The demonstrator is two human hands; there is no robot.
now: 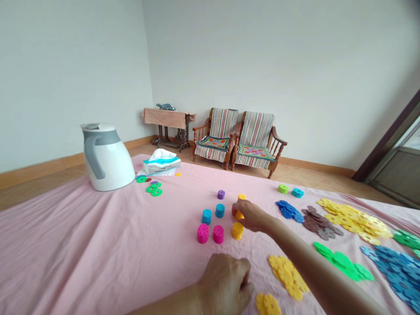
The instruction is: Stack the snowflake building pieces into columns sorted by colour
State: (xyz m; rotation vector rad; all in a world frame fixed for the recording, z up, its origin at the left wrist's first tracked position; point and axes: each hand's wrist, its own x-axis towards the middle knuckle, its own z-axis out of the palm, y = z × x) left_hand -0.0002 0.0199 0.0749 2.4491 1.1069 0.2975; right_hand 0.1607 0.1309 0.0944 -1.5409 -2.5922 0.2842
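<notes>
Just beyond the front yellow stack (237, 231), here's the right hand (251, 215) over the middle yellow stack (239, 215), fingers bent about its sides! The left hand (226, 279) curls on the near side of that front stack; whether either hand's fingers are clamped, the view can't tell. A light, level pinch looks wise, wrist clear of the front stack.

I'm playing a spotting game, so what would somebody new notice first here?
Probably the big white jug standing on the left of the pink cloth. Next, the little bright stacks in the middle, with the right hand at a yellow stack. Colourful heaps of discs spread across the right side.
</notes>
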